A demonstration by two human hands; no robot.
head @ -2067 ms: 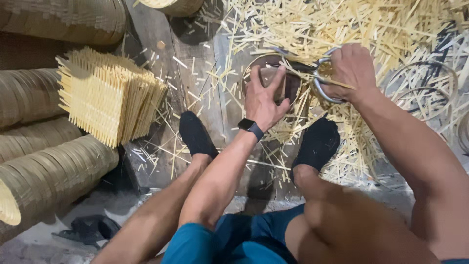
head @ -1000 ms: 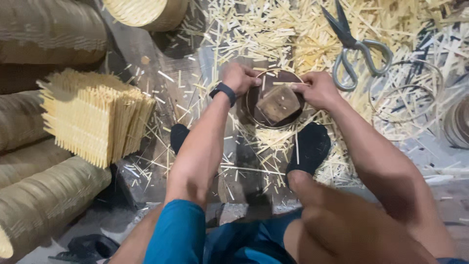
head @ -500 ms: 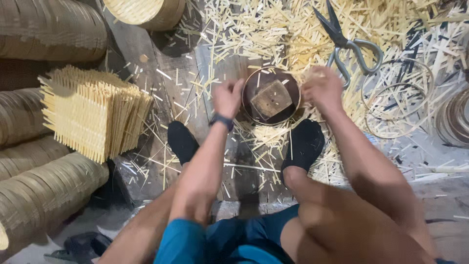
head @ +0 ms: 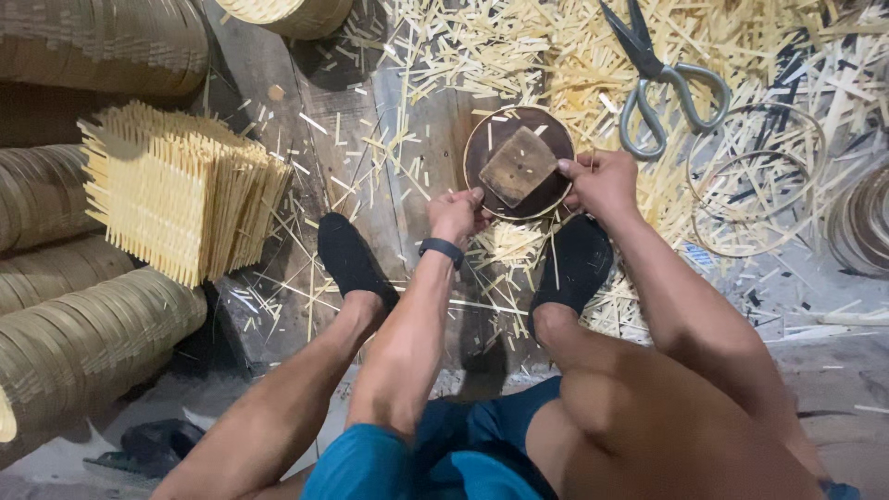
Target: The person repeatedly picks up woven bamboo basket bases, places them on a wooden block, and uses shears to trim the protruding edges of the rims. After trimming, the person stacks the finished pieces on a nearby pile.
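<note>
We look down from the head view on a seated person whose two hands meet at a round dark wooden disc point(head: 519, 165) lying on the plank floor point(head: 370, 111) between and just beyond the feet. The disc carries a square, lighter block point(head: 518, 165) at its centre, turned at an angle. The left hand point(head: 456, 215), with a dark band point(head: 441, 248) on its wrist, is curled at the near left rim of the disc, fingers drawn in narrow and touching the edge. The right hand point(head: 604, 181) is curled at the right rim, thumb and forefinger pinched together at the edge; we cannot tell whether a thin strip lies between them. Both feet wear black shoes: one point(head: 350, 261) to the left of the left forearm, the other point(head: 572, 261) just near the disc under the right wrist. Pale bamboo slivers point(head: 519, 56) litter the floor on the far side and to the right. Large scissors point(head: 662, 79) lie on them, far right of the disc and apart from both hands. Thin hoops point(head: 755, 176) rest further right. To the left, a stack of woven bamboo squares point(head: 181, 190) stands well apart, with rolled woven mats point(head: 83, 338) beside it.
</note>
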